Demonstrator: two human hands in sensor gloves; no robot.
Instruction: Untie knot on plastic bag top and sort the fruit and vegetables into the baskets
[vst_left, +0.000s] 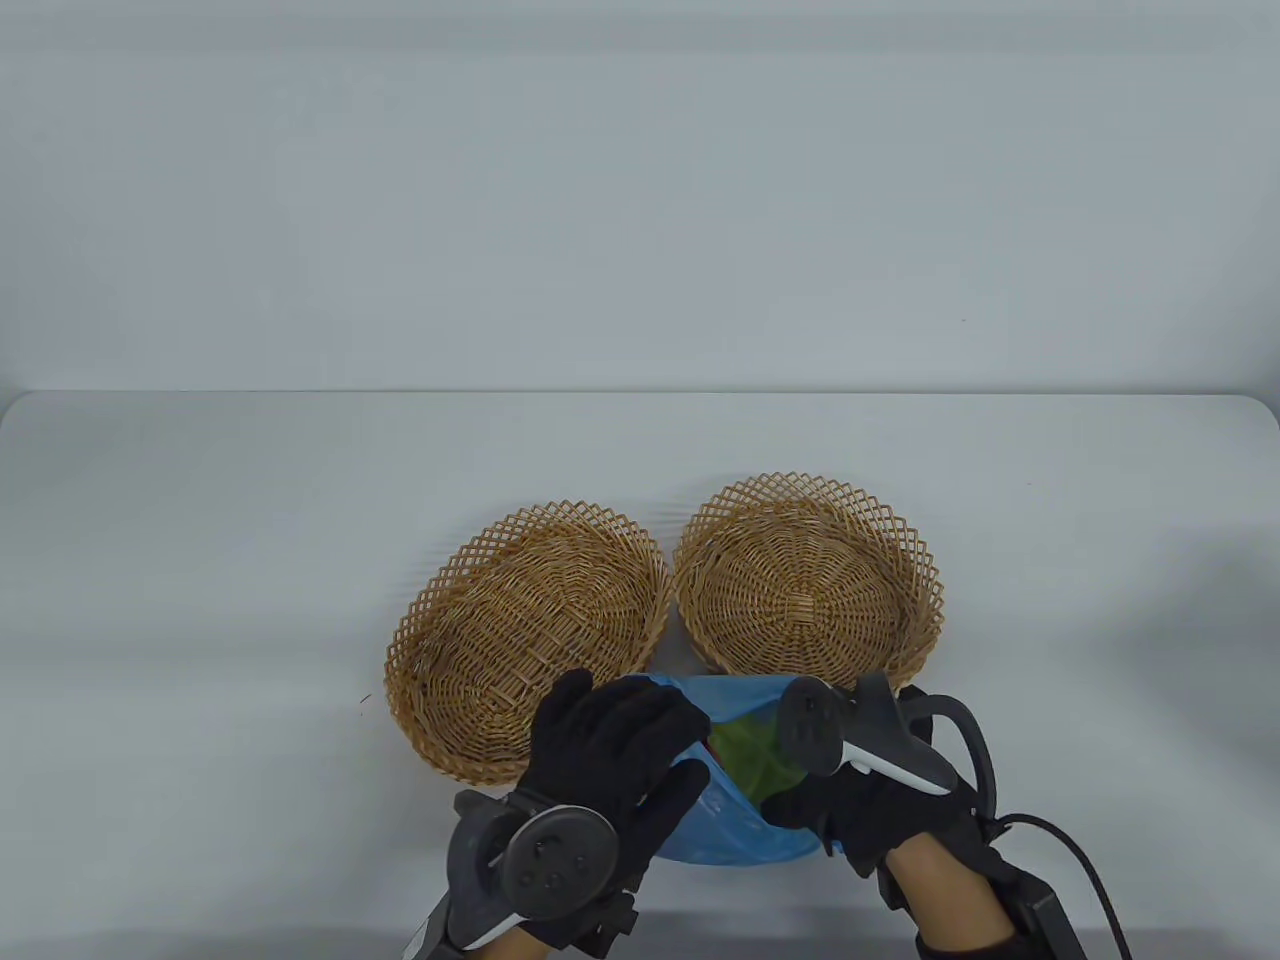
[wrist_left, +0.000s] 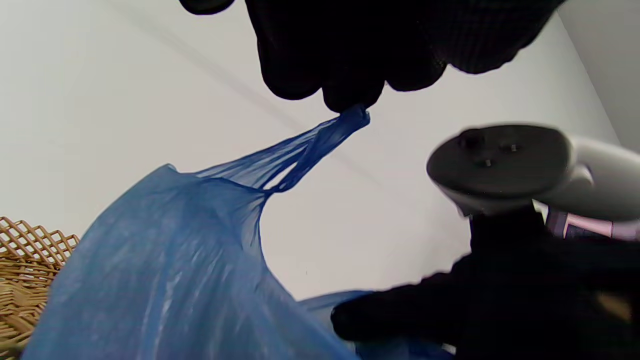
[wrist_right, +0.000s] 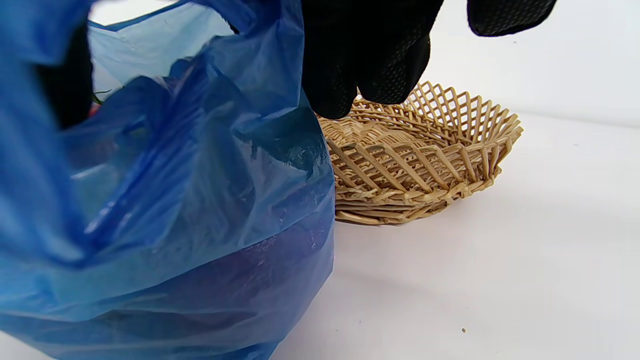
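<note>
A blue plastic bag (vst_left: 725, 825) stands at the table's near edge with its mouth pulled wide; something green (vst_left: 755, 755) shows inside. My left hand (vst_left: 685, 745) grips the bag's left handle, and in the left wrist view its fingertips (wrist_left: 345, 95) pinch that stretched handle (wrist_left: 320, 145) from above. My right hand (vst_left: 795, 812) holds the bag's right rim, with its fingers (wrist_right: 367, 70) curled against the plastic (wrist_right: 175, 200). Behind the bag stand two wicker baskets with nothing in them, an oval one (vst_left: 425, 640) on the left and a round one (vst_left: 905, 560) on the right.
The right hand's tracker (vst_left: 815, 725) hangs over the bag's right side. A black cable (vst_left: 1090, 870) runs off the right wrist toward the bottom right. The round basket (wrist_right: 450, 145) sits just behind the bag. The white table stretches far to both sides and behind the baskets.
</note>
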